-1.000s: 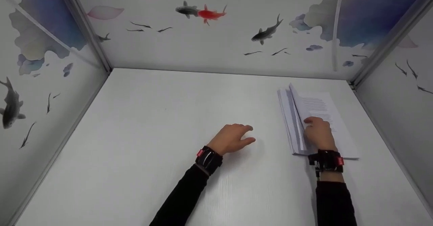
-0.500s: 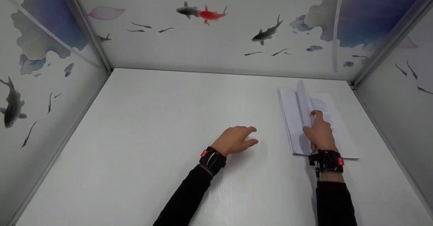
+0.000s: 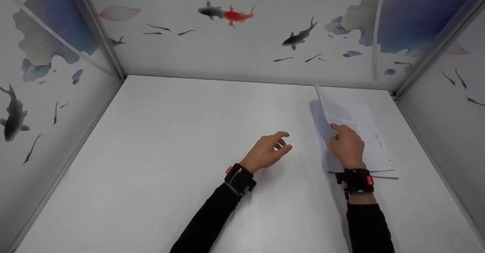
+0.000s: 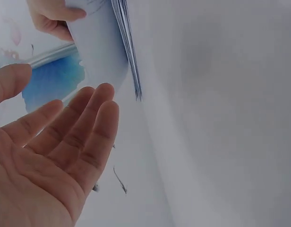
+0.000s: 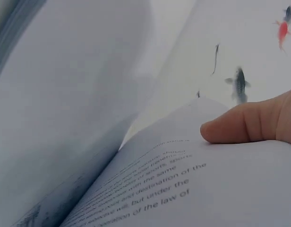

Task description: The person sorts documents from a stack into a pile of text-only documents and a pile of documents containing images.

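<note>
A white book point(image 3: 322, 147) with printed pages lies at the right of the white table, partly covered by a raised page point(image 3: 333, 109). My right hand point(image 3: 346, 145) pinches that page near its left edge, holding it up at a slant. In the right wrist view the thumb point(image 5: 249, 125) presses on the printed page point(image 5: 150, 189), and the other fingers are hidden behind it. To the left of the book, my left hand point(image 3: 265, 150) hovers over the table with relaxed fingers and holds nothing. Its palm shows in the left wrist view, with the book's page edges point(image 4: 129, 52) beyond.
White wall panels point(image 3: 242, 56) painted with fish and lotus leaves enclose the table point(image 3: 170, 131) at the back and both sides. The book's far end lies close to the back wall.
The right hand first shifts along the pages, then draws a page up and leftward over the book's left side. A fresh printed page shows at right. The left hand moves slightly right.
</note>
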Tool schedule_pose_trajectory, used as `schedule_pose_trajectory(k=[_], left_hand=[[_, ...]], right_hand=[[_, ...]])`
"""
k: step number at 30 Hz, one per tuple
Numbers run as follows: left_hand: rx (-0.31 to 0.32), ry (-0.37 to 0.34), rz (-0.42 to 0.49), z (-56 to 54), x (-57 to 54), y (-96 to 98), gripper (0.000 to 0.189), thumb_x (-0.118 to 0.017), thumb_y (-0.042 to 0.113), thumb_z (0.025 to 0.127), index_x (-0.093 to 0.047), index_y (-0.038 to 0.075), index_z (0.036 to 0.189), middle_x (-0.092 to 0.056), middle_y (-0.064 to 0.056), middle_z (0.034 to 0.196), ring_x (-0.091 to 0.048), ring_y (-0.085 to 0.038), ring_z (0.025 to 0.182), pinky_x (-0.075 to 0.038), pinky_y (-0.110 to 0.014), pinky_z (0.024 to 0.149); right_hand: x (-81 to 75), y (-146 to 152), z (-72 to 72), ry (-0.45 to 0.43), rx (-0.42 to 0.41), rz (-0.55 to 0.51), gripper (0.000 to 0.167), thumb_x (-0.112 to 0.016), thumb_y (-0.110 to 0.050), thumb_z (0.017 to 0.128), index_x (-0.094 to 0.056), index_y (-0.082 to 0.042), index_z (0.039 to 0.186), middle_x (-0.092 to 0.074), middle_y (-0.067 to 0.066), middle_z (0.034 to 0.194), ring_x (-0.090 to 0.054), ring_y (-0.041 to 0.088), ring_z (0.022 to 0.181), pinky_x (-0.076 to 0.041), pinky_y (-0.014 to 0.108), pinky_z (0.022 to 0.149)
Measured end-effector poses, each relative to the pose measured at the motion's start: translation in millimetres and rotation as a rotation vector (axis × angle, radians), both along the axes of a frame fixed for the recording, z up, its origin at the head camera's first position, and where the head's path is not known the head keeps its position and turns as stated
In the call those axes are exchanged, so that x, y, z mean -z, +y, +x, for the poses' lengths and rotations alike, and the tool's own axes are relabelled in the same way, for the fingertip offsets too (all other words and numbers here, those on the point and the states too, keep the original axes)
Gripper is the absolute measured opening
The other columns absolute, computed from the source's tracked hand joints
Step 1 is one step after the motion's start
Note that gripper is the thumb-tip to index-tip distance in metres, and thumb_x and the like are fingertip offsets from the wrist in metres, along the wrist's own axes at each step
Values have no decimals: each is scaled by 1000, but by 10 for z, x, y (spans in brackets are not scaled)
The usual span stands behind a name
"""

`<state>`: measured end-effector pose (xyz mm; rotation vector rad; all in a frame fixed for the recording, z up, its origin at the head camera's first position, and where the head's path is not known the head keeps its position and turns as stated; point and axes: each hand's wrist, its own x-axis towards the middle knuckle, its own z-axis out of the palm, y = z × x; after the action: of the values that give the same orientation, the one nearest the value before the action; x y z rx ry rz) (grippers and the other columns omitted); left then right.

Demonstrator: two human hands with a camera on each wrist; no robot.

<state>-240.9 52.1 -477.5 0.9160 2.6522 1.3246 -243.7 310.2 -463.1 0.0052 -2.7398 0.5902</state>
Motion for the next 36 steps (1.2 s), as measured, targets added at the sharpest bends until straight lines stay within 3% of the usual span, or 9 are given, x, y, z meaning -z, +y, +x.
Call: schedule_pose_trajectory(k=[4,7,12,16,20,24,29,32,36], left_hand=[[23,-139,179,-28,8,-19,46,-48,45,88,-44,22,128,-60,6,101,-58,-6,88,-46,-22,72],[26,-254,330,-56,-2,-21,48,-50,41,88,-42,19,130,-60,2,103,-60,-12,90,-48,-26,72],[-13,-368,472,-117,-1,-3,58,-52,40,87,-33,16,136,-59,-1,109,-58,-12,94,-49,-27,73],[-43,-462,571,-158,-3,3,70,-52,44,86,-22,12,141,-57,-3,115,-58,-16,97,-49,-30,75],[-45,-532,717,-151,-39,-5,61,-52,39,88,-27,15,138,-59,-7,111,-60,-22,94,-49,-36,75],[-73,-563,795,-126,-55,-11,45,-51,29,91,-35,21,132,-60,-14,106,-62,-24,87,-50,-39,71],[-154,-577,813,-126,-36,-35,39,-42,17,95,-31,18,132,-55,-20,112,-62,-23,83,-51,-40,65],[-189,-525,798,-148,-13,-68,42,-35,11,96,-26,16,136,-51,-18,118,-60,-24,87,-51,-40,61],[-230,-398,689,-164,21,-159,47,-31,6,96,-21,16,140,-44,-12,128,-54,-24,100,-50,-38,66]], right_hand=[[-82,-249,50,101,-56,35,42,-45,3,76,-59,-4,116,-61,13,90,-54,27,68,-40,40,50],[-125,-453,100,171,-102,53,43,-49,6,75,-60,-5,115,-62,11,88,-52,23,61,-38,37,47],[-136,-779,205,250,-176,110,42,-52,7,74,-62,-6,113,-59,8,76,-40,17,50,-31,30,41],[-97,-1000,276,306,-239,157,41,-52,7,74,-62,-7,112,-55,4,71,-37,15,49,-32,28,42],[-37,-1137,307,327,-278,174,40,-53,7,74,-63,-7,110,-54,3,70,-38,14,49,-35,28,43],[3,-1238,338,327,-296,194,39,-53,6,74,-63,-7,110,-53,2,69,-38,14,50,-36,29,43],[29,-1378,365,330,-337,203,37,-53,4,74,-64,-9,107,-48,0,67,-37,14,50,-35,28,43],[59,-1441,355,323,-347,193,35,-55,-2,75,-64,-12,107,-49,-2,67,-38,11,51,-36,27,42],[112,-1442,299,269,-375,112,25,-59,-25,82,-66,-14,104,-47,-6,67,-39,7,52,-35,24,41]])
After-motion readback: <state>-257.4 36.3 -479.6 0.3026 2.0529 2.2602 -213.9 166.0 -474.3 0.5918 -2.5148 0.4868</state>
